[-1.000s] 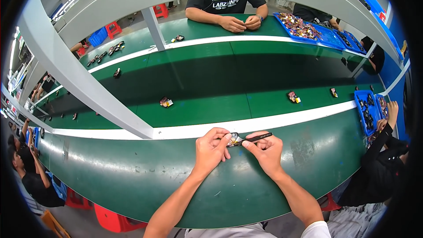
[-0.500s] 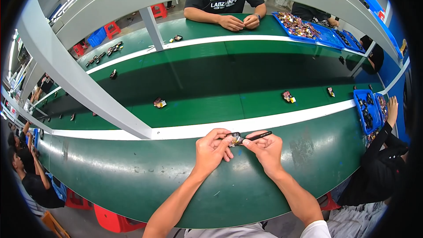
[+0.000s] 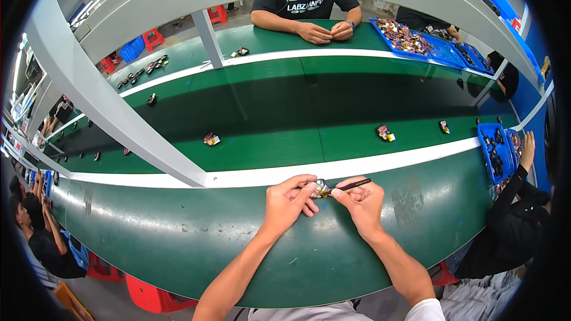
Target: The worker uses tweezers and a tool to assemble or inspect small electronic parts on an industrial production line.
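My left hand (image 3: 285, 203) is closed, pinching a small black electronic part (image 3: 320, 184) with silver and yellow bits between thumb and fingertips. My right hand (image 3: 361, 207) grips slim black tweezers (image 3: 355, 183), their back end pointing up and right. The tip reaches the yellow bit of the part; its exact contact is too small to tell. Both hands are over the green worktable (image 3: 196, 238), close to the white rail (image 3: 267, 177).
Beyond the rail, a green conveyor belt (image 3: 262, 142) carries wired parts (image 3: 385, 133). A slanting grey post (image 3: 119, 107) stands left. Blue trays (image 3: 495, 148) hold parts at right, beside a co-worker's arm (image 3: 516, 178). Another person (image 3: 306, 15) sits opposite.
The tweezers have rolled and now look thinner, with their tip lower on the part. The part has tilted slightly in my left hand. Pieces on the belt have shifted slightly left.
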Motion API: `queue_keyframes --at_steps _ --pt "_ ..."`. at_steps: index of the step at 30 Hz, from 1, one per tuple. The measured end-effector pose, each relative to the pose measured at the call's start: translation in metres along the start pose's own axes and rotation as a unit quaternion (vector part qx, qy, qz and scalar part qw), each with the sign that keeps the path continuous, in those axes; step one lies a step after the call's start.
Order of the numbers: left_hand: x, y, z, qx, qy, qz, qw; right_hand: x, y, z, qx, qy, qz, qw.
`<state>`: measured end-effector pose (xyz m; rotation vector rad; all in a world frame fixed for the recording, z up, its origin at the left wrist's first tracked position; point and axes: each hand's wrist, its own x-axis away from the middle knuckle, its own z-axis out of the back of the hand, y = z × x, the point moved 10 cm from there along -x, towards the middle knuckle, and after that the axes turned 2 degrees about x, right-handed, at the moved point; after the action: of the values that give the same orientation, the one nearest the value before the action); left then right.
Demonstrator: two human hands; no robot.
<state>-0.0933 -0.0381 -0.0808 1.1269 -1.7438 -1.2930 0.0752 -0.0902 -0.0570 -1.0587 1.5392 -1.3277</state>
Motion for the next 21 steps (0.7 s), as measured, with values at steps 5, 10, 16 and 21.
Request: queue_keyframes --at_steps 5,10,16,21 --pt "-0.004 -0.001 0.0 0.045 -0.036 0.003 0.998 0.0 -0.003 0.005 0.009 0.002 0.019 1.0" --pt "-0.001 0.006 -0.001 0.054 -0.057 0.018 0.997 0.003 -0.018 -0.001 0.014 -0.022 0.078 0.997" --pt "-0.002 0.001 -0.003 0.06 -0.079 0.023 0.995 0.006 -0.023 -0.001 0.048 -0.021 0.122 0.991" --pt "-0.002 0.0 -0.004 0.056 -0.083 0.018 0.995 0.007 -0.02 -0.004 0.049 -0.026 0.119 0.991"
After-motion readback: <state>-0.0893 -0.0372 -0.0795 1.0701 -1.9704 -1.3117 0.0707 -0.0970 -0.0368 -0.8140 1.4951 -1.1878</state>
